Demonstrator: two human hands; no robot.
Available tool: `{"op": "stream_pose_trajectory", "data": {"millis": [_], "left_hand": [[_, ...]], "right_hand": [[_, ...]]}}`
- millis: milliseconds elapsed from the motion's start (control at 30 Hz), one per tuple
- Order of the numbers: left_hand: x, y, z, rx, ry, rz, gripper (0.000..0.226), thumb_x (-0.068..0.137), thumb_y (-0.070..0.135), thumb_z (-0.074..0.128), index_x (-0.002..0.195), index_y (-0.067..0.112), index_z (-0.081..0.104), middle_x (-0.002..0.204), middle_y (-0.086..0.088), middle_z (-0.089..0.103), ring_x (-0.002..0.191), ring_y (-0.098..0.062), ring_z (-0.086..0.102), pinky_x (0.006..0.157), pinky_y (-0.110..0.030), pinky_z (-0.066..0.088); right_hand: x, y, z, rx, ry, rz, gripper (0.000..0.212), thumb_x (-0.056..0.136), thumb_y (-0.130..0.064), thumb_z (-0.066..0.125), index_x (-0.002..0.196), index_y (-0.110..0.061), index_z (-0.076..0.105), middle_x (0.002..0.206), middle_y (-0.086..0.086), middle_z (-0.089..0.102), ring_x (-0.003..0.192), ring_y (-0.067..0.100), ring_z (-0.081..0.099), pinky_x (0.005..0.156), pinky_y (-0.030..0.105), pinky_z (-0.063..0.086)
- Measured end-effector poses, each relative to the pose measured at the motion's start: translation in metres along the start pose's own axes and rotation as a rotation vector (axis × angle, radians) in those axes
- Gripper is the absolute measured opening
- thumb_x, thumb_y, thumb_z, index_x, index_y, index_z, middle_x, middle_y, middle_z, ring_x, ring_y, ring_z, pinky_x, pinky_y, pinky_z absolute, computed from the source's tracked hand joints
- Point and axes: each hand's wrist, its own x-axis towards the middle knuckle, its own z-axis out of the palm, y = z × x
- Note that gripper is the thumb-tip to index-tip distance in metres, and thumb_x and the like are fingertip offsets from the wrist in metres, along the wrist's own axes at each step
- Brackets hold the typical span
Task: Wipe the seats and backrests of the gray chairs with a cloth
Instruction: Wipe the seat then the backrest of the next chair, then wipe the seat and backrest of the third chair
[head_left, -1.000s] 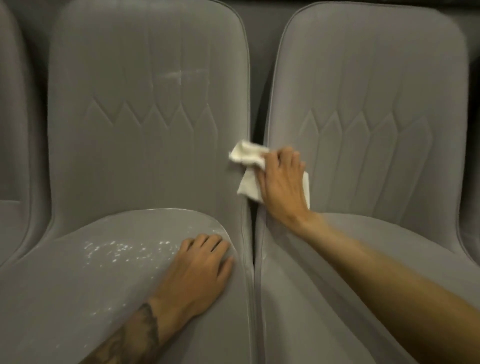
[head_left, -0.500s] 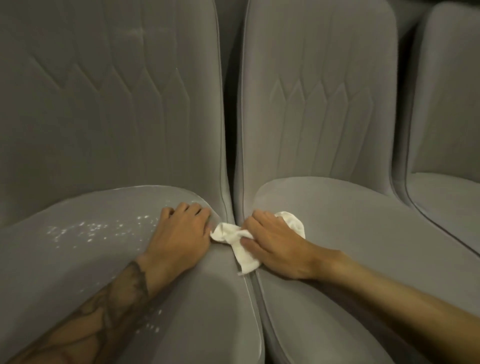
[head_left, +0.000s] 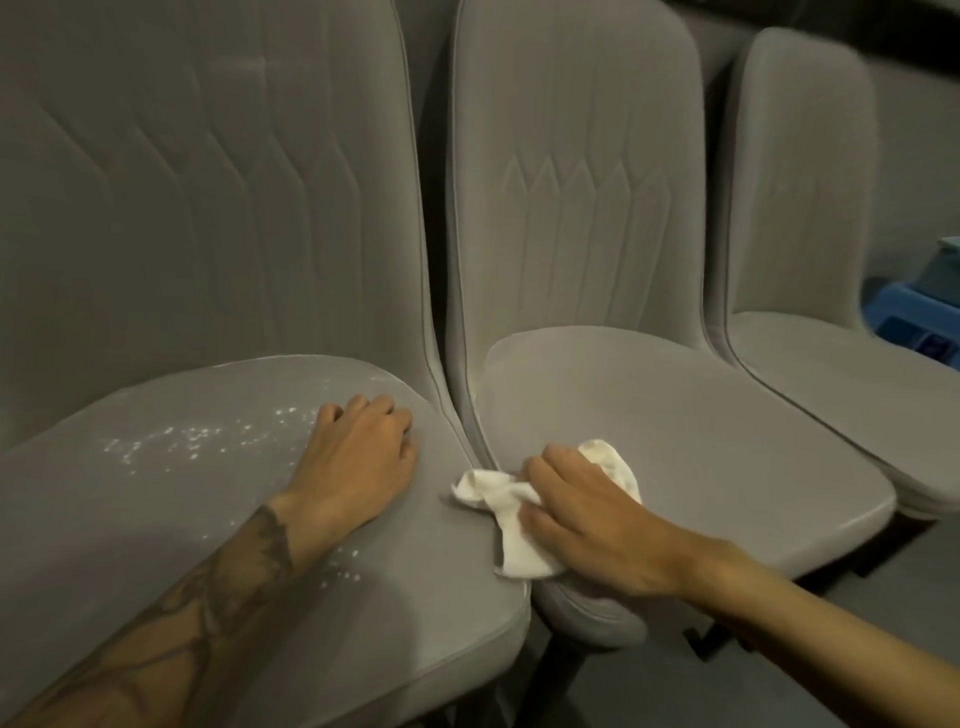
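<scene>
white cloth (head_left: 511, 545) lies under right hand's (head_left: 597, 519) flat pressing fingers (head_left: 556, 467), left hand's (head_left: 358, 457) loosely curled.

My left grip (head_left: 358, 457) rested on the left seat (head_left: 182, 519) at ten o'clock. At its three o'clock my right grip (head_left: 587, 514) lay on the cloth (head_left: 511, 545), which straddled the gap onto the middle seat (head_left: 727, 441). A third chair (head_left: 805, 234) stood at two o'clock.
</scene>
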Motion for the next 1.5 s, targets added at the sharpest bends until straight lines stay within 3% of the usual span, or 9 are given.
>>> {"op": "stream_pose_trajectory", "data": {"millis": [333,500,600,800,1000,1133,1200,1300,1500], "left_hand": [[-0.019,-0.003,-0.005,-0.012,-0.038,-0.001,0.031,0.108,0.037,0.036,0.122,0.029,0.063,0.117,0.008,0.057,0.110,-0.014,0.050,0.102,-0.035,0.032],[-0.016,0.000,0.001,-0.026,0.033,-0.031,0.021,0.105,0.036,0.042,0.108,0.028,0.062,0.106,0.009,0.056,0.100,-0.014,0.049,0.098,-0.035,0.033],[-0.017,0.002,0.001,-0.067,0.042,-0.044,0.021,0.107,0.037,0.041,0.105,0.029,0.059,0.105,0.010,0.055,0.097,-0.011,0.046,0.098,-0.032,0.031],[-0.039,-0.011,-0.001,-0.055,0.070,-0.024,0.036,0.109,0.042,0.038,0.136,0.029,0.058,0.137,0.011,0.052,0.126,-0.013,0.047,0.106,-0.033,0.031],[-0.043,-0.083,-0.011,-0.014,0.014,-0.126,0.039,0.108,0.047,0.032,0.139,0.034,0.052,0.143,0.011,0.047,0.130,-0.013,0.044,0.111,-0.035,0.030],[-0.047,-0.148,-0.021,0.008,-0.012,-0.139,0.042,0.107,0.051,0.032,0.138,0.032,0.054,0.138,0.009,0.049,0.126,-0.016,0.046,0.107,-0.037,0.031],[-0.050,-0.177,-0.026,0.038,-0.062,-0.141,0.052,0.104,0.057,0.024,0.140,0.033,0.052,0.141,0.010,0.048,0.130,-0.016,0.045,0.109,-0.037,0.031],[-0.058,-0.213,-0.030,0.058,-0.086,-0.140,0.064,0.097,0.067,0.015,0.140,0.037,0.051,0.143,0.012,0.047,0.132,-0.014,0.043,0.107,-0.036,0.031],[-0.077,-0.253,-0.027,-0.020,-0.082,-0.091,0.080,0.087,0.074,0.006,0.147,0.042,0.048,0.146,0.016,0.045,0.136,-0.011,0.040,0.113,-0.039,0.030]], "right_hand": [[0.078,0.025,0.013,-0.062,0.112,0.195,0.016,0.105,-0.028,0.040,0.097,-0.014,0.042,0.106,0.007,0.047,0.098,0.027,0.045,0.089,0.040,0.035],[-0.009,0.015,0.009,0.015,0.125,-0.042,0.012,0.105,-0.033,0.038,0.098,-0.025,0.044,0.097,-0.011,0.039,0.087,0.011,0.041,0.084,0.030,0.034],[-0.048,0.008,0.002,0.026,0.101,-0.015,0.021,0.103,-0.042,0.033,0.103,-0.028,0.049,0.098,-0.016,0.041,0.089,0.006,0.044,0.085,0.028,0.033],[0.048,-0.029,0.012,0.244,0.253,0.218,0.011,0.103,-0.026,0.046,0.102,-0.015,0.048,0.107,0.000,0.048,0.094,0.019,0.049,0.087,0.037,0.039],[0.148,-0.076,0.053,0.100,0.233,0.379,0.018,0.103,-0.021,0.039,0.114,-0.009,0.046,0.120,0.011,0.049,0.104,0.029,0.048,0.085,0.036,0.034],[0.155,-0.079,0.051,0.203,0.121,0.220,0.022,0.102,-0.032,0.043,0.108,-0.011,0.049,0.111,0.007,0.046,0.100,0.025,0.045,0.082,0.033,0.032],[0.152,-0.062,0.043,-0.029,0.125,0.177,0.031,0.100,-0.047,0.042,0.116,-0.023,0.050,0.112,0.004,0.045,0.101,0.027,0.046,0.086,0.037,0.034],[0.154,-0.043,0.042,-0.335,0.138,0.360,0.037,0.098,-0.058,0.034,0.123,-0.032,0.045,0.116,0.004,0.045,0.105,0.029,0.047,0.086,0.042,0.032],[0.208,-0.089,0.073,-0.176,0.230,0.579,0.037,0.102,-0.043,0.037,0.123,-0.013,0.041,0.122,0.014,0.049,0.109,0.036,0.050,0.089,0.044,0.037]]}}
